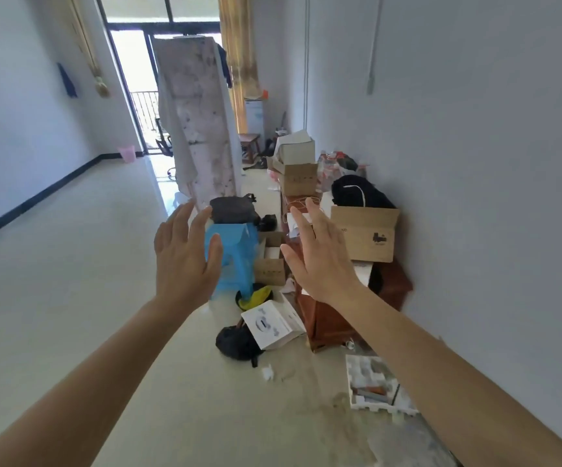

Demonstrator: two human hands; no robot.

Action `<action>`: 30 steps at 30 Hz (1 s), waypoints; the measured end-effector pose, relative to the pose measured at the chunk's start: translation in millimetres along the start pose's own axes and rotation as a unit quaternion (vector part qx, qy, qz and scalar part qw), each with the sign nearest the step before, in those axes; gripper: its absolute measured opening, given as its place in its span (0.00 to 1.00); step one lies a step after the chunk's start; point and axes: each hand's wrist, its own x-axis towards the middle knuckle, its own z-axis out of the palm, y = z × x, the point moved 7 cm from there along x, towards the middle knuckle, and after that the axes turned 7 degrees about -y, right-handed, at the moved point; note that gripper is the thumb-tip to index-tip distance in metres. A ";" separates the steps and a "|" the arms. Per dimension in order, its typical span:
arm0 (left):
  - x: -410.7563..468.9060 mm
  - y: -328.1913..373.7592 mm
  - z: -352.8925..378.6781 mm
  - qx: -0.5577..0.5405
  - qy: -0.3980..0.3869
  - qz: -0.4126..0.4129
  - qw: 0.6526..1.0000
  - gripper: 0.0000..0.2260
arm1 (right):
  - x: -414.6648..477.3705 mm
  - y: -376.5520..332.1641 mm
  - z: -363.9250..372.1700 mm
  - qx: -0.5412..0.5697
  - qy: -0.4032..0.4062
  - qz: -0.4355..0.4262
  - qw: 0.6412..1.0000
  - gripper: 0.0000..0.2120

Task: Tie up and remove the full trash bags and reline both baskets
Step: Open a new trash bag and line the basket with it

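Left hand and right hand were held out, each grip spread apart, empty. Blue trash bag just beyond the left grip looked untied; pink basket far beyond.

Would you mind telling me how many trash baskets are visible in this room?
2. A pink basket stands far back against the left wall; a blue-bagged basket sits just beyond the left hand. Others may be hidden.

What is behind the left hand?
A blue bag, partly covered by the left hand; a dark bag lies beyond it. What the blue bag holds cannot be seen.
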 end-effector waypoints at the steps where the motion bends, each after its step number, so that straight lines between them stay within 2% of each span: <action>1: 19.0 -18.2 7.2 0.007 -0.005 -0.009 1.000 0.24 | 27.3 -2.3 14.4 0.007 -0.009 -0.008 1.000 0.30; 5: 83.0 -98.3 22.9 0.058 -0.012 -0.025 0.998 0.22 | 138.2 -20.4 77.1 0.028 -0.048 -0.037 0.998 0.31; 10: 122.0 -215.4 47.3 0.100 -0.023 -0.062 0.993 0.21 | 247.1 -65.6 175.4 0.048 -0.110 -0.073 0.990 0.31; 17: 195.4 -401.0 110.1 0.122 -0.051 -0.096 0.987 0.21 | 393.7 -126.0 327.7 0.011 -0.165 -0.123 0.978 0.30; 22: 303.0 -516.9 130.3 0.085 -0.036 -0.134 0.987 0.21 | 526.8 -145.6 387.2 0.013 -0.152 -0.088 0.984 0.28; 30: 480.1 -622.5 203.6 0.063 -0.036 -0.060 0.996 0.20 | 696.1 -127.6 467.5 0.002 -0.141 -0.030 0.989 0.27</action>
